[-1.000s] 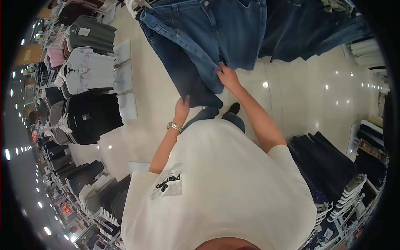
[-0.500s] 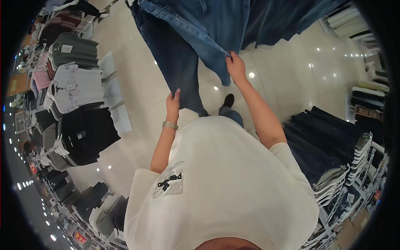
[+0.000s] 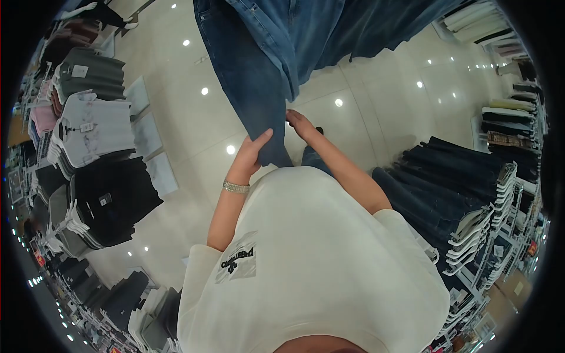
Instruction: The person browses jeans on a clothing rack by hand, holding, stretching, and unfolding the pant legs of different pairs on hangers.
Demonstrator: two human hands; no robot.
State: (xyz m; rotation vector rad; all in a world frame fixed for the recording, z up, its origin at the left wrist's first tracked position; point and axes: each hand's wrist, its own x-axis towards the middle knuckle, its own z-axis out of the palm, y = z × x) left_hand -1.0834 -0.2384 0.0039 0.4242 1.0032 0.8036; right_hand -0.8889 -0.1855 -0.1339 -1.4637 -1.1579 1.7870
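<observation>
A pair of blue jeans hangs from the top of the view with its legs reaching down toward my body. My left hand is closed on the lower end of the nearer leg, thumb on top and fingers underneath. Just past that leg's right edge is my right hand, fingers slightly apart and holding nothing I can see; whether the fingertips touch the denim is unclear. The other leg ends a little above this hand. More blue denim hangs to the right of the pair.
Racks of shirts and dark garments line the left. At the right are dark jeans on white hangers and folded clothes on shelves. Shiny tiled floor lies between them.
My right hand has let go of the edge of the other jeans leg and moved down and left, beside the nearer leg. My left hand has shifted slightly right and down, still gripping.
</observation>
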